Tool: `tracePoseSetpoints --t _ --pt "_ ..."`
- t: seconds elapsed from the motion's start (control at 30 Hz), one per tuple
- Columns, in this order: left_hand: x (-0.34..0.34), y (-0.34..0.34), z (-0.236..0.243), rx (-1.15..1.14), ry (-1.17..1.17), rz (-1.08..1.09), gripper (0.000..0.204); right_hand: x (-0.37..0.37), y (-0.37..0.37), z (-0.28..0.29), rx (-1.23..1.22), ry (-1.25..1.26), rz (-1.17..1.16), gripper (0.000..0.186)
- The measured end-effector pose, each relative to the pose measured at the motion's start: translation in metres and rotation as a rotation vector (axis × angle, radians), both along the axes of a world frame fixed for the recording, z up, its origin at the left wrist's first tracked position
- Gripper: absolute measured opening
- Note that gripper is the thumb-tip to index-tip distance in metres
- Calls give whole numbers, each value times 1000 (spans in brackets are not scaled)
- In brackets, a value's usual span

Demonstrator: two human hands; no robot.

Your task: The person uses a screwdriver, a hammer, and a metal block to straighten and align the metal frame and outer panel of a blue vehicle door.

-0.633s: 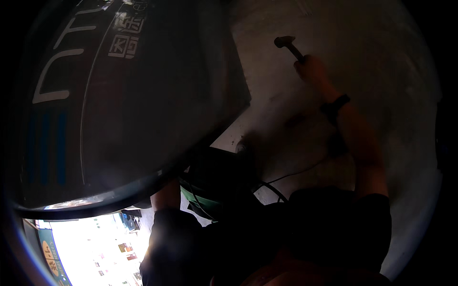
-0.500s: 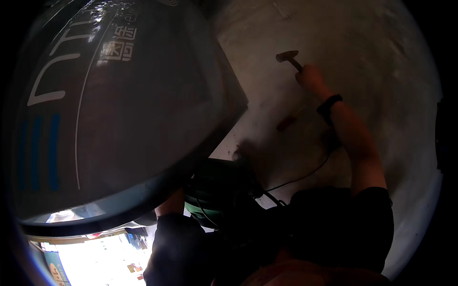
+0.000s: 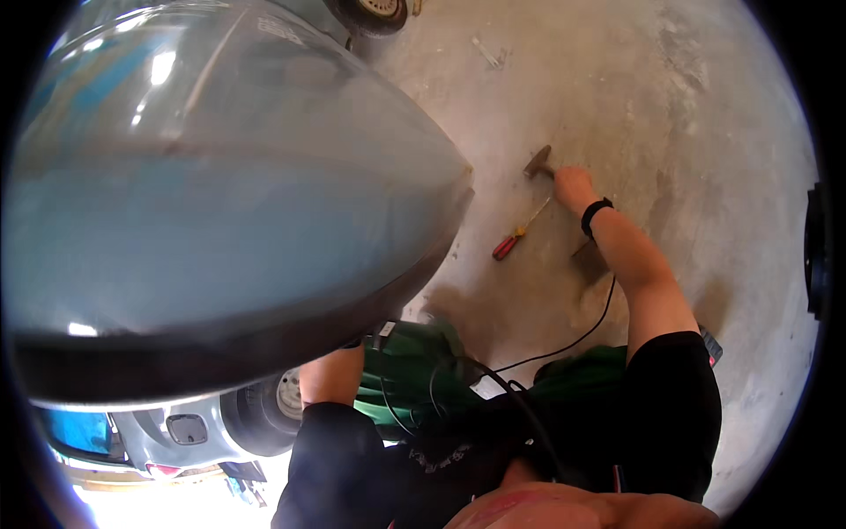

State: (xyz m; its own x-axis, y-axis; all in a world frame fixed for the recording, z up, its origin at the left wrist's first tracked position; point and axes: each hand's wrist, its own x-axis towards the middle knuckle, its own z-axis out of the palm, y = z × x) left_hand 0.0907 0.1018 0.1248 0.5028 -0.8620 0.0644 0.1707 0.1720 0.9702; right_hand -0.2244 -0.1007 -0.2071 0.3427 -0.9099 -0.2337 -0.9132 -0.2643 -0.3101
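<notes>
My right hand [image 3: 574, 188] is closed around the handle of a hammer [image 3: 538, 162], held out over the concrete floor with its metal head pointing away from me. Just below the hammer, a screwdriver [image 3: 507, 246] with a red and yellow handle lies on the floor. On the left looms a large glossy blue-grey vehicle body panel [image 3: 220, 238] with a dark lower edge. My left forearm [image 3: 332, 379] reaches up under that edge, and the panel hides my left hand.
A black cable [image 3: 602, 323] runs across the floor by my green-clad legs. Beyond the panel stands a wheel [image 3: 377, 12]. Another vehicle [image 3: 189, 430] with a wheel [image 3: 286, 395] is at lower left. A thin pale item [image 3: 487, 55] lies on the far floor.
The picture has gone from dark to bright. My right hand, still gripping the hammer, now sits lower in view, and the panel appears at a different angle as the view has shifted.
</notes>
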Motion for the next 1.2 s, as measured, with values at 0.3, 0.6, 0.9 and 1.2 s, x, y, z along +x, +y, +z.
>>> tracePoseSetpoints --t 0.3,0.6,0.9,1.2 --pt "-66 -67 -7 -104 515 -439 46 78 63 71 284 -87 530 50" --pt "-164 -105 6 -283 98 -624 56 20 70 67 209 170 351 41" --pt "-172 -126 -22 -440 -42 -721 63 -30 163 42 41 483 336 87" --pt "-176 -130 -40 -490 -527 -446 69 -20 163 0 131 267 48 74"
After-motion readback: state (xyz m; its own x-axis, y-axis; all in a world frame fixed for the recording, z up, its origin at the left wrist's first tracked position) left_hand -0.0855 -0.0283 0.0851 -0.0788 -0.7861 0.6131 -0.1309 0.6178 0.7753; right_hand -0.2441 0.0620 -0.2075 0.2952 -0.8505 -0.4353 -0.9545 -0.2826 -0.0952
